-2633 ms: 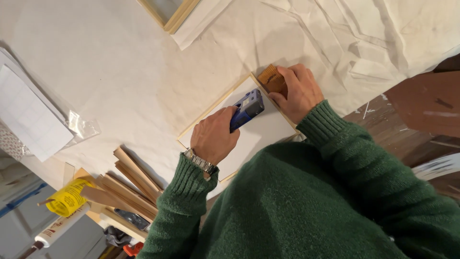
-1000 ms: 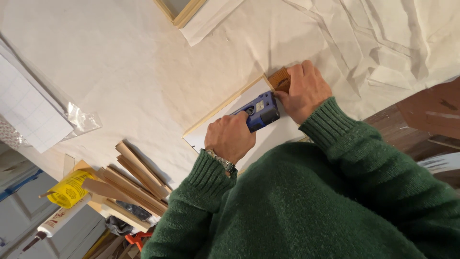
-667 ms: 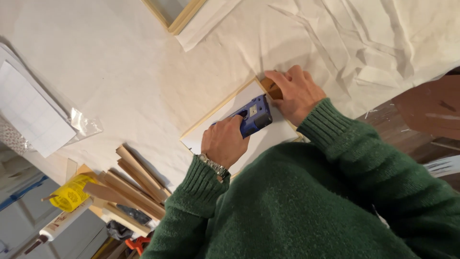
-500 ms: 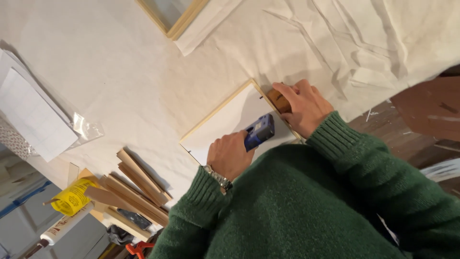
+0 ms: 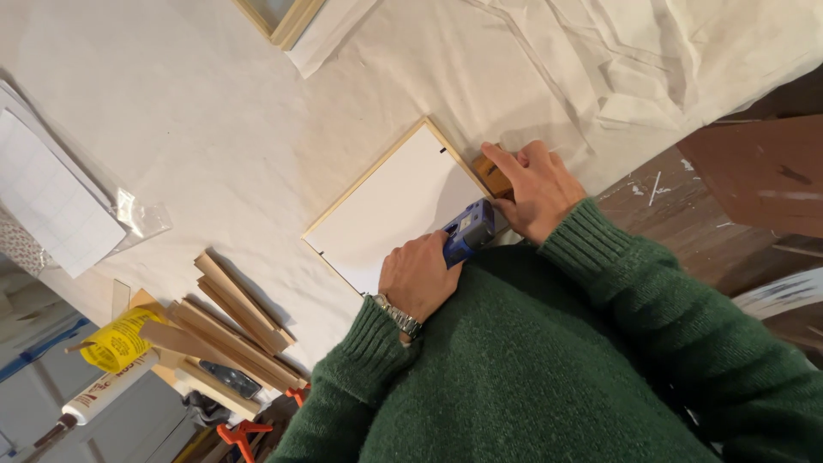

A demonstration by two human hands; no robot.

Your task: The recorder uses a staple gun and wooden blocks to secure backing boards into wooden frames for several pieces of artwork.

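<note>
Left hand (image 5: 418, 279) grips a blue stapler-like tool (image 5: 467, 233) on the near edge of the white-backed wooden frame (image 5: 390, 206); right hand (image 5: 536, 184) clamps a wooden block (image 5: 491, 172) at its corner. Yellow-labelled tube (image 5: 103, 364) lies near left.

We've got the picture frame (image 5: 390, 206) lying flat on the cloth-covered table (image 5: 214, 111), pretty much in the middle. Our left hand (image 5: 420, 276) sits at its near edge, wrapped around the staple gun (image 5: 468, 231), and our right hand (image 5: 533, 187) is just right of that, on a small wood block (image 5: 492, 173) against the frame's right corner. Off to the left there's a pile of wood strips (image 5: 231, 321), with a glue tube (image 5: 103, 390) further left. Another frame (image 5: 279, 15) pokes in at the top edge.
</note>
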